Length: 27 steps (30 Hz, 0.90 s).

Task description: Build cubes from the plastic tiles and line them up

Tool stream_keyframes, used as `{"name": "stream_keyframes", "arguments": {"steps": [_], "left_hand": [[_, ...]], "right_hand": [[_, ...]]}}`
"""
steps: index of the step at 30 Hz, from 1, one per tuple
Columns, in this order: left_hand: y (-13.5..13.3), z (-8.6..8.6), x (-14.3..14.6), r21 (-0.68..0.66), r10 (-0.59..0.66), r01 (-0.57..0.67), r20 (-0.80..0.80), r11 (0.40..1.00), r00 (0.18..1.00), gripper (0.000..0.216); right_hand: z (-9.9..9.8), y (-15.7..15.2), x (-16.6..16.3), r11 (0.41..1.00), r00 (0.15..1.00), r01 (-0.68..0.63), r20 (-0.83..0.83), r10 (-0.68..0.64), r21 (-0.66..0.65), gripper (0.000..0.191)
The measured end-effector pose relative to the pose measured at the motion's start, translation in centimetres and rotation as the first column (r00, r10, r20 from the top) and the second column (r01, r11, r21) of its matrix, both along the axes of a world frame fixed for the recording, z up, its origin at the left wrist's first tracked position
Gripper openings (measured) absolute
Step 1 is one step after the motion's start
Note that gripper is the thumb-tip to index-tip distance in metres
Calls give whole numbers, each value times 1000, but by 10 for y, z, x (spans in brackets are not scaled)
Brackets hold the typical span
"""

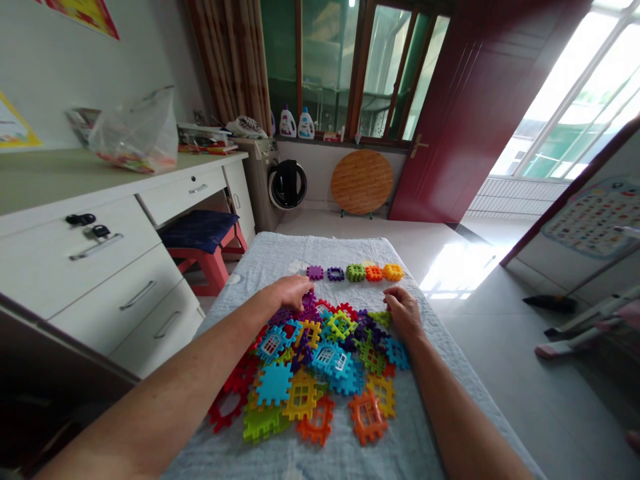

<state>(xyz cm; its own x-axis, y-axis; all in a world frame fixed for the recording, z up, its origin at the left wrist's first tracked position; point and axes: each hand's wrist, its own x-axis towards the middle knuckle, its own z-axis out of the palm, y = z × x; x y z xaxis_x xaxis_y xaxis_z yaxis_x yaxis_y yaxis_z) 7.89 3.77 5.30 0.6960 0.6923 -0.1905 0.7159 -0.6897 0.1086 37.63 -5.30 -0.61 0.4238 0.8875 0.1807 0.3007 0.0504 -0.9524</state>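
Currently we record both bare hands over a cloth-covered surface (277,257), one at either side of the far edge of a heap of notched plastic pieces (327,360). We place the left hand (295,292) at the heap's far left, fingers bent down onto purple pieces (309,308); its fingertips are partly hidden, so we cannot tell whether they grip one or merely touch. We find the right hand (404,310) at the far right, fingers curled and thumb close to the index finger, just beside a lime-green piece (381,318); whether anything is pinched there we cannot tell.

Beyond the hands we count five groups in a row, left to right: a magenta-purple block (315,273), a dark purple frame (335,274), a green stack (356,272), an orange block (374,273) and a yellow block (393,272). Within the heap we note overlapping pieces, several with window lattices; a plain blue tile (274,383) lies on top, and two orange window pieces (369,417) lie at the near edge.

Surroundings: to the left we log a white desk (125,267) bearing a clear plastic bag (137,133), and a blue-topped stool (200,230) beside it. Farther back, we see a round wooden board (363,181) standing near a red door (475,100).
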Motion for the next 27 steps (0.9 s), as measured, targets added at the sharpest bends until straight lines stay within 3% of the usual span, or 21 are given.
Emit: {"name": "stream_keyframes", "arguments": {"steps": [4, 7, 11, 18, 27], "left_hand": [[6, 8, -10, 4, 6, -6, 70, 1000, 998, 47], [16, 19, -30, 30, 91, -96, 152, 995, 984, 50], [21, 22, -55, -45, 205, -202, 85, 978, 975, 48], [13, 6, -58, -90, 162, -160, 22, 983, 987, 50], [17, 5, -52, -70, 124, -124, 0, 990, 992, 37]], "right_hand": [[0, 0, 0, 1000, 1000, 0, -5, 0, -5, 20], [-1, 1, 1, 1000, 1000, -2, 2, 2, -7, 20], [-1, 1, 2, 1000, 1000, -7, 5, 7, 0, 21], [-1, 0, 1, 1000, 1000, -5, 0, 5, -6, 20], [-6, 2, 3, 1000, 1000, -6, 1, 6, 8, 19]]}}
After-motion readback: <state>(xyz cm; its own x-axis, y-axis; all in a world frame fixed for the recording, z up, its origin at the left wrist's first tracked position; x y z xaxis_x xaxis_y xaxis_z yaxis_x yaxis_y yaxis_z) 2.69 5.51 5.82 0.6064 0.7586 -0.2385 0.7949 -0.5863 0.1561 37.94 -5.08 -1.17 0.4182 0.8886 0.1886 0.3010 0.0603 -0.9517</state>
